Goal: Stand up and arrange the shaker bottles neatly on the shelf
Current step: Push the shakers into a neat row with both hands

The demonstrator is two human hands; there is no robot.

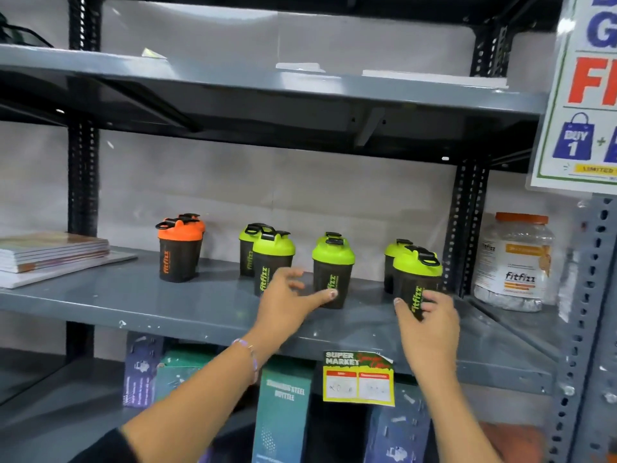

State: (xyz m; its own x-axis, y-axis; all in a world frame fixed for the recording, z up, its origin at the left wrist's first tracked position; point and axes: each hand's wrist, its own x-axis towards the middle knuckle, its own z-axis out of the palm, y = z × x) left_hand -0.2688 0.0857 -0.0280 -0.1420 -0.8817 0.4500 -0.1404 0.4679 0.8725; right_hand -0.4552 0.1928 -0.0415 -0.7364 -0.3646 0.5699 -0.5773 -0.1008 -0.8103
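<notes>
Black shaker bottles stand upright in pairs, one behind the other, on the grey middle shelf (100, 305). Two have orange lids (178, 250) at the left; three pairs have green lids: left-centre (272, 260), centre (332, 272) and right (415, 275). My left hand (287, 295) hovers open between the left-centre and centre front bottles, its thumb tip touching the centre bottle's lower side. My right hand (429, 315) has its fingers wrapped around the base of the right front bottle, which stands on the shelf.
A stack of books (50, 253) lies at the shelf's left end. A clear jar with an orange lid (516, 262) stands on the neighbouring shelf at right, beyond a slotted upright (465, 225). A promotional sign (581, 95) hangs upper right. Boxes (283, 406) fill the shelf below.
</notes>
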